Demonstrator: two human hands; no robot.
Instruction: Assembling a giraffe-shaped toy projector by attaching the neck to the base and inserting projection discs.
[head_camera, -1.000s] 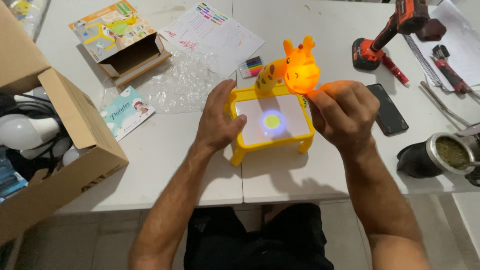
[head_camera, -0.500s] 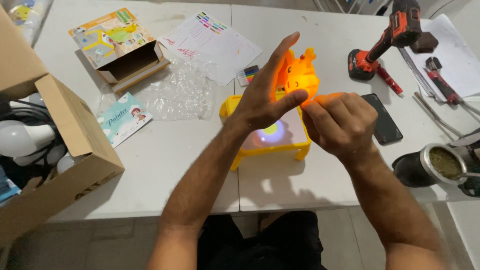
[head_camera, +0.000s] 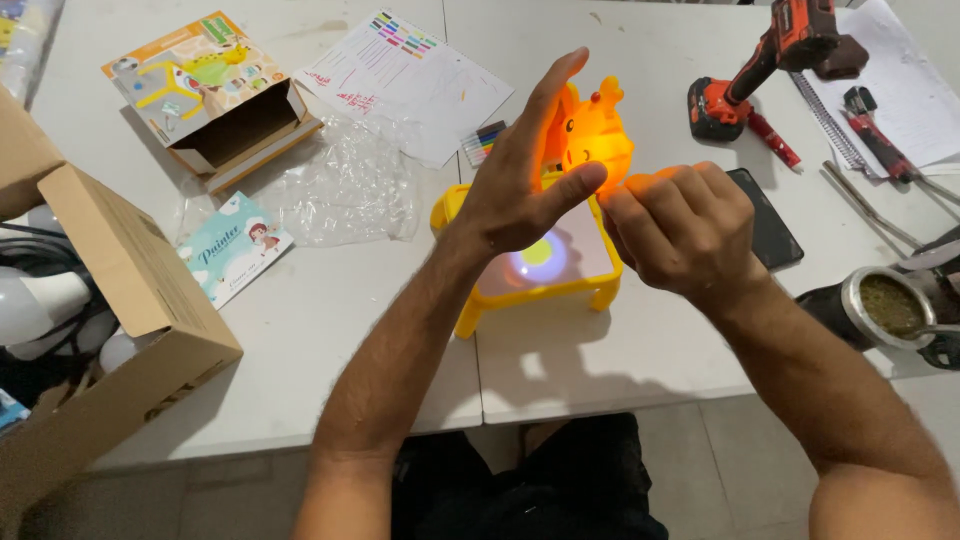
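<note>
A yellow toy drawing table (head_camera: 545, 285) with a glowing orange giraffe head (head_camera: 595, 130) stands on the white table (head_camera: 330, 330). A round spot of light shines on its white top. My left hand (head_camera: 520, 170) is raised over the toy, fingers stretched apart, thumb near the giraffe head, holding nothing. My right hand (head_camera: 680, 225) has its fingers curled at the toy's right side, just under the giraffe head; I cannot see whether it grips a part.
An open toy carton (head_camera: 215, 100), clear plastic wrap (head_camera: 340, 185), a small booklet (head_camera: 235, 250) and a printed sheet (head_camera: 405, 70) lie at the left. A brown cardboard box (head_camera: 110, 320) overhangs the left edge. A red drill (head_camera: 770, 60), phone (head_camera: 765, 225) and metal cup (head_camera: 885, 305) are right.
My left hand has lifted off the toy's top and opened above it, moving up toward the giraffe head. My right hand stays at the toy's right side.
</note>
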